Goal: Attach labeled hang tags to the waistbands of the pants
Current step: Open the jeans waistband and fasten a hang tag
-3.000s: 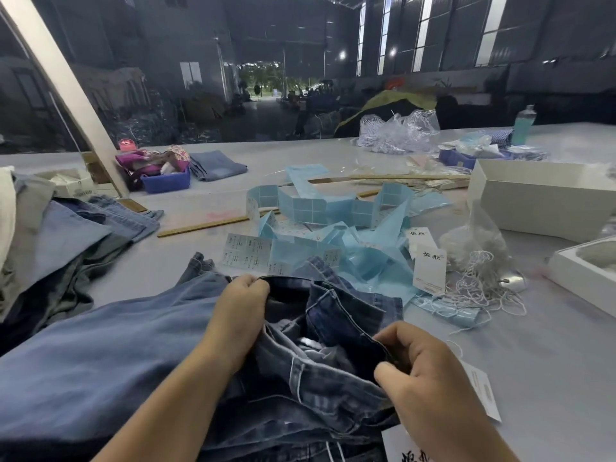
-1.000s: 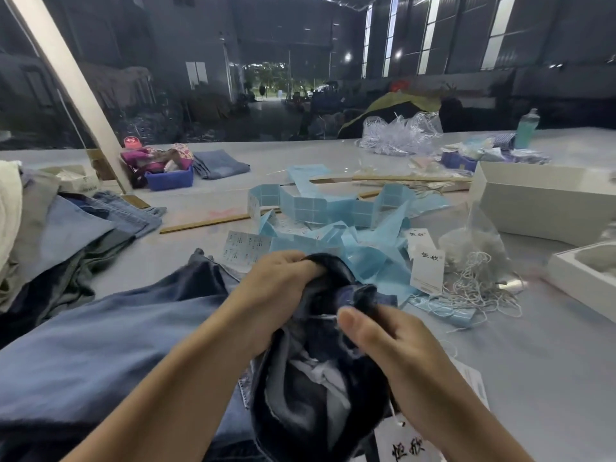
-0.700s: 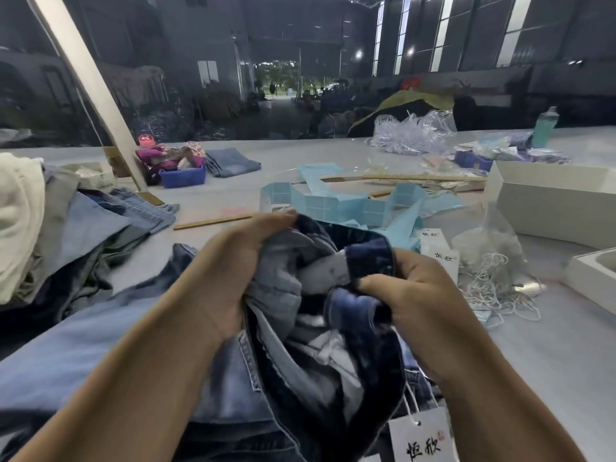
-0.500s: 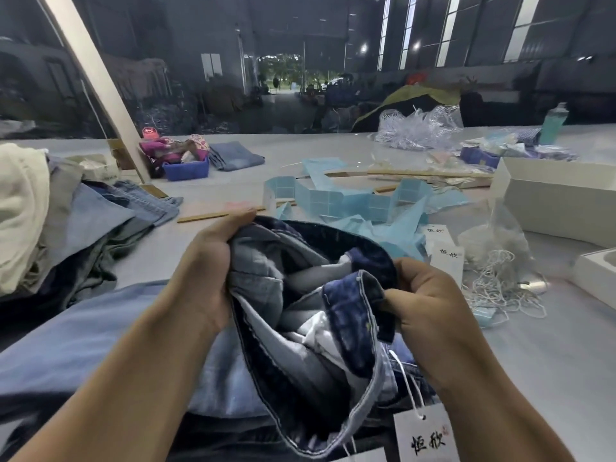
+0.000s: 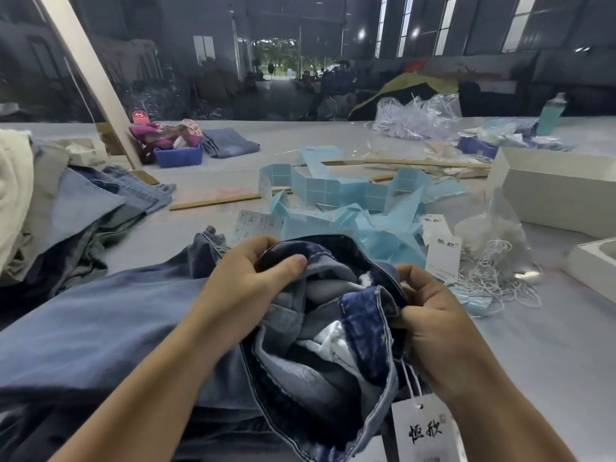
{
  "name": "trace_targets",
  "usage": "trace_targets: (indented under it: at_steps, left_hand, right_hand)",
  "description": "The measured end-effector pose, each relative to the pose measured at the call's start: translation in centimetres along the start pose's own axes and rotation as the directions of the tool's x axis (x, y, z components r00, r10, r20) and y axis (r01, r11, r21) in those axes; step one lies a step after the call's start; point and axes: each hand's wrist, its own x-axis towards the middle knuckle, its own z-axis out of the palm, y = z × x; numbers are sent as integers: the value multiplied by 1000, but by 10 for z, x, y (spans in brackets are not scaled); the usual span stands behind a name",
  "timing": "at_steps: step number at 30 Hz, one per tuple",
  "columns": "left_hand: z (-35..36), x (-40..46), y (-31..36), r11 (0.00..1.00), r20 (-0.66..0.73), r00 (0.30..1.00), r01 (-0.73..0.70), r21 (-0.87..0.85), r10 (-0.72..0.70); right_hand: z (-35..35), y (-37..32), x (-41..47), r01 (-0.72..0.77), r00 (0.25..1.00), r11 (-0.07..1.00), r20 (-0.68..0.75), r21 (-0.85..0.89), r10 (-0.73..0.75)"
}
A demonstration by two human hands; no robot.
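A pair of blue jeans (image 5: 100,328) lies across the table in front of me, its waistband (image 5: 363,325) bunched up and opened between my hands. My left hand (image 5: 253,288) grips the far left part of the waistband, thumb on top. My right hand (image 5: 430,315) pinches the right edge of the waistband. A white hang tag (image 5: 425,428) with black characters dangles on a white string below my right wrist. Loose white hang tags (image 5: 443,251) lie beyond, next to a tangle of white strings (image 5: 496,275).
Blue label-backing strips (image 5: 340,191) sprawl mid-table. A pile of jeans and cloth (image 5: 50,211) sits at the left. White boxes (image 5: 550,191) stand at the right, a blue bin (image 5: 178,155) and folded jeans (image 5: 230,145) at the back, and wooden sticks (image 5: 216,201) lie across the table.
Both hands lifted and bunched the flat waistband, turned it open, then lowered it a little. A hang tag on its string came into view under my right wrist.
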Motion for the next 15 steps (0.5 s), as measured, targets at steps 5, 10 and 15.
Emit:
trace_targets:
  at_steps: [5, 10, 15]
  left_hand:
    - [3, -10, 11, 945, -1, 983, -175, 277, 182]
    - [4, -8, 14, 955, -61, 975, -194, 223, 212]
    - [5, 11, 10, 965, -254, 944, -162, 206, 213]
  right_hand:
    - [10, -4, 7, 32, 998, 982, 50, 186, -42]
    - [21, -17, 17, 34, 995, 927, 72, 374, -65]
    - [32, -34, 9, 24, 1000, 982, -1, 186, -24]
